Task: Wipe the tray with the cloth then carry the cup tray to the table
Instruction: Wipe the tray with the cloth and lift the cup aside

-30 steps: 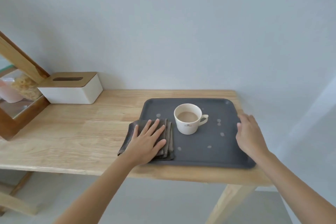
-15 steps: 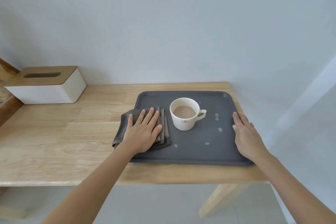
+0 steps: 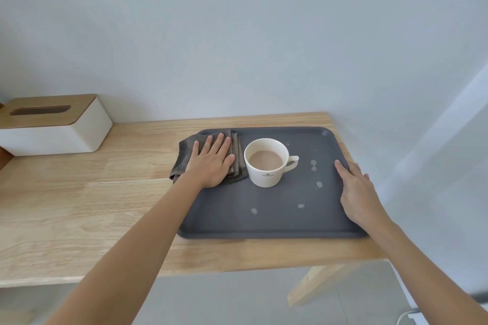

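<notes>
Two hands were flat and unclenched. Left hand (image 3: 211, 163) pressed the cloth (image 3: 236, 155); right hand (image 3: 356, 192) rested on the tray (image 3: 264, 227) edge, grasping nothing.

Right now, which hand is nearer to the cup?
The left hand: it lies flat on the cloth just beside the cup. The right hand rests on the tray edge, farther away.

1. Support surface: a light wooden table (image 3: 105, 206) set against a pale wall, with one angled wooden leg visible under its right end.
2. Left rear: a white tissue box (image 3: 56, 129) with a slotted wooden lid rests directly on the tabletop.
3. Right half: a dark grey tray (image 3: 264, 224) lies flat, its right edge near the table's right end.
4. A folded grey-brown cloth (image 3: 184, 158) overlaps the tray's far left corner, partly on the tabletop.
</notes>
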The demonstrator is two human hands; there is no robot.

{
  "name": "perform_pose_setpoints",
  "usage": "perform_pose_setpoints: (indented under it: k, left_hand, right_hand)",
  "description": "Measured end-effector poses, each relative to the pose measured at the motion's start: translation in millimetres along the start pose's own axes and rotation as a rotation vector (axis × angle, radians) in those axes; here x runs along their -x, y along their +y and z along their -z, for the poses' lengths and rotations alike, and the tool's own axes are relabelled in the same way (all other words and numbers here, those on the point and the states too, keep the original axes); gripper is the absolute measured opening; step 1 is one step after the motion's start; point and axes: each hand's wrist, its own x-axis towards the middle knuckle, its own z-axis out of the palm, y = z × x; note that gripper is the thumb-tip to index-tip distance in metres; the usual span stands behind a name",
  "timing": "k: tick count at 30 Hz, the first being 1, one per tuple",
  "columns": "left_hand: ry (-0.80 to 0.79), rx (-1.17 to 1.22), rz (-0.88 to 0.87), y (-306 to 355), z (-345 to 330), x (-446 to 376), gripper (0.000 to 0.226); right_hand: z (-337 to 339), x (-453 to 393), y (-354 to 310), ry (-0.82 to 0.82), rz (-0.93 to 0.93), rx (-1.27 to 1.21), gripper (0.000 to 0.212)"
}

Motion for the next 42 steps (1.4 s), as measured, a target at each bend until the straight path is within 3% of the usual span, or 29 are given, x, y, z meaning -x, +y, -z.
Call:
perform_pose_setpoints:
  k: [8,13,20,24,29,42]
  left_hand:
    - [-0.030,0.049,-0.054,8,-10,53,0.060]
    - [-0.047,0.012,-0.079,13,-19,99,0.081]
    - [-0.089,0.011,-0.093,19,-21,131,0.082]
    - [-0.119,0.024,-0.097,18,-19,130,0.083]
    - [-0.117,0.015,-0.056,18,-14,95,0.060]
    - [-0.030,0.078,-0.019,15,-8,44,0.060]
  right_hand:
    - [-6,-4,4,0.006,-0.017,0.010,0.058]
    - [-7,-5,5,0.013,-0.015,0.008,0.059]
    - [-5,-4,2,0.014,0.010,0.023,0.060]
    - [-4,-3,2,-0.002,0.008,0.025,0.061]
    - [0,-1,4,-0.005,0.010,0.020,0.059]
    - [12,8,-4,-0.028,0.004,-0.002,0.051]
